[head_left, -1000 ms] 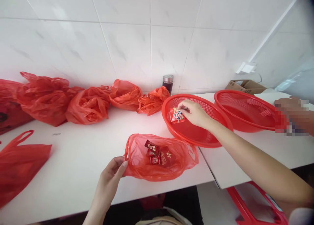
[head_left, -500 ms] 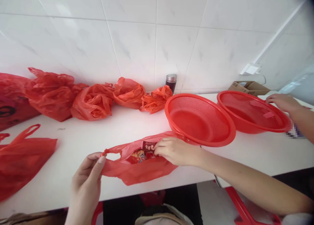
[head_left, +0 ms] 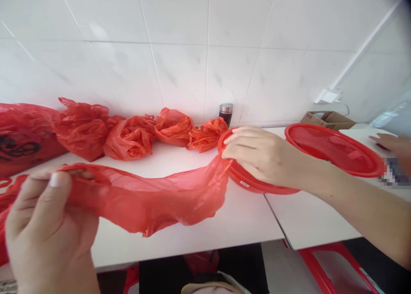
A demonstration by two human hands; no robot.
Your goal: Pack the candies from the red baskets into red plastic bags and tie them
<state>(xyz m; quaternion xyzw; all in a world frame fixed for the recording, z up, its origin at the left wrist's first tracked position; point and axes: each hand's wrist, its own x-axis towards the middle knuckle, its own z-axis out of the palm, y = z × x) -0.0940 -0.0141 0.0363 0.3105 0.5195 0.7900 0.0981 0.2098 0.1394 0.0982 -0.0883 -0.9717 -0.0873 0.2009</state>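
A thin red plastic bag (head_left: 154, 200) is stretched between my two hands above the white table. My left hand (head_left: 53, 217), at the lower left, pinches one end of it between thumb and fingers. The other end is gripped by my right hand (head_left: 260, 157), which is in front of the nearer red basket (head_left: 263, 188) and hides much of it. The bag sags in the middle, and its contents are hidden. At the left edge another red bag (head_left: 6, 200) lies partly behind my left hand.
Several red bags (head_left: 130, 138) line the wall, with a dark flask (head_left: 226, 112) beside them. To the right are a second red basket (head_left: 334, 150), a cardboard box (head_left: 330, 119) and another person's hand (head_left: 393, 144). Red stools (head_left: 317, 272) stand below the table (head_left: 205, 238).
My right hand has come out of the bag, risen and taken hold of its right end. My left hand has moved left and closer, pulling the bag lengthwise. The other person's hand has left the far basket.
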